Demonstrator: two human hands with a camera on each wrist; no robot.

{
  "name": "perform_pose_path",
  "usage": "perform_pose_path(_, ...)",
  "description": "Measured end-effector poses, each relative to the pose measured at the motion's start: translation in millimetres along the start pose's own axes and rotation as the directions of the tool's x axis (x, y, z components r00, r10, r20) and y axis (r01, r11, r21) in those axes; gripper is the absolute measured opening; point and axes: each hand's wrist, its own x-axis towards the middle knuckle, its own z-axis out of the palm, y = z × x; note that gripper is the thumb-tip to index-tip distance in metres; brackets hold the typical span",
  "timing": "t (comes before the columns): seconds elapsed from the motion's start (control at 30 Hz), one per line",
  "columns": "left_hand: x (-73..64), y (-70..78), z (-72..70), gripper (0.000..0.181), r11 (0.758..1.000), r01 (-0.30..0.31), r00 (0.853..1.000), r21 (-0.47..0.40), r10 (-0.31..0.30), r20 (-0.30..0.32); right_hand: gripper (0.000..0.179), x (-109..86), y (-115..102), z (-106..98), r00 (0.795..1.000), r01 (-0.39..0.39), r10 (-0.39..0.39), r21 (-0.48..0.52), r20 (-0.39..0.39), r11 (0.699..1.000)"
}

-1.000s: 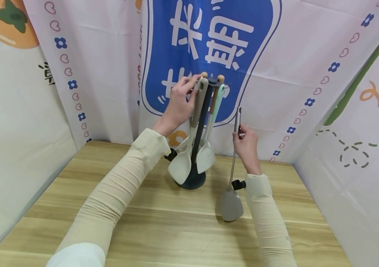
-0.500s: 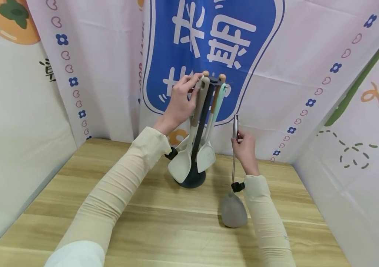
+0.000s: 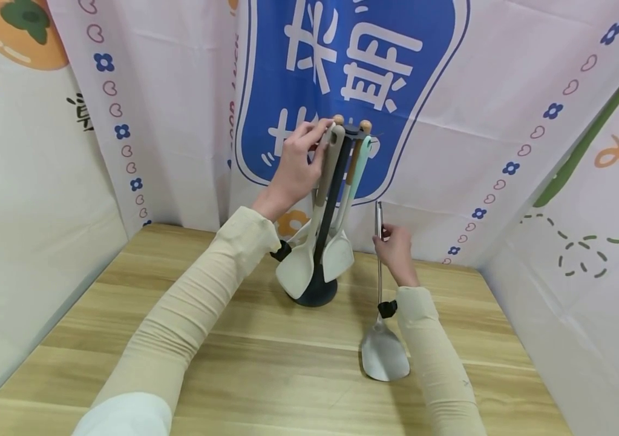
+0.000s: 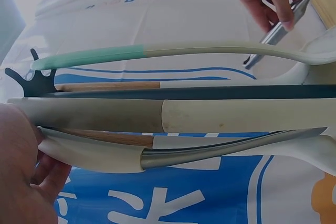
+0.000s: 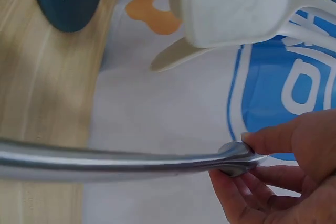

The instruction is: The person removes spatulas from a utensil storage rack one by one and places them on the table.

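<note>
My left hand (image 3: 295, 163) is at the top of a dark utensil stand (image 3: 317, 293), pinching the end of a cream-handled utensil with a metal shaft (image 4: 94, 153). Beside those fingers hangs a white turner with a grey-brown handle (image 3: 295, 270). A mint-handled utensil (image 4: 94, 56) and wooden-handled ones (image 3: 365, 126) also hang there; their lower ends partly overlap. Off to the right, my right hand (image 3: 396, 249) holds a steel wok spatula (image 3: 385, 357) by its upper handle, thumb and fingers around it. Its blade points down, broad face upward, close over the table.
A wood-grain table (image 3: 265, 375) carries the stand near its back edge. Behind it hangs a printed cloth (image 3: 440, 151) with a blue sign, and more cloth encloses both sides. Each wrist wears a small black camera mount (image 3: 388, 309).
My right hand has come down and slightly left with the steel spatula. Its blade has moved toward me and turned its bright face up. My left hand keeps its place at the stand.
</note>
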Motion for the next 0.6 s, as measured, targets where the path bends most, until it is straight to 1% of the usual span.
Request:
perform_pose_path(0.13,-1.0,-1.6,-1.3,0.041,1.000,-0.009,1.000,0.004,0.009,-0.007,0.028,0.5,7,5,1.000,-0.021,0.021,0.000,0.017,1.000)
perform_pose_path(0.33,-3.5,-3.2,-0.9,0.040,1.000,-0.013,1.000,0.010,0.013,-0.020,0.029,-0.3,16,12,0.999,-0.044,0.043,0.028,0.029,0.999)
perform_pose_path(0.43,-3.3,-3.0,0.3,0.040,1.000,-0.023,0.999,0.009,0.023,-0.023,0.028,-0.5,21,14,0.999,-0.037,0.036,0.025,0.024,0.999)
perform_pose_path(0.6,-2.3,-1.9,1.3,0.040,1.000,-0.025,0.999,0.005,0.025,-0.022,0.027,-1.5,29,17,0.998,-0.048,0.047,0.040,0.031,0.998)
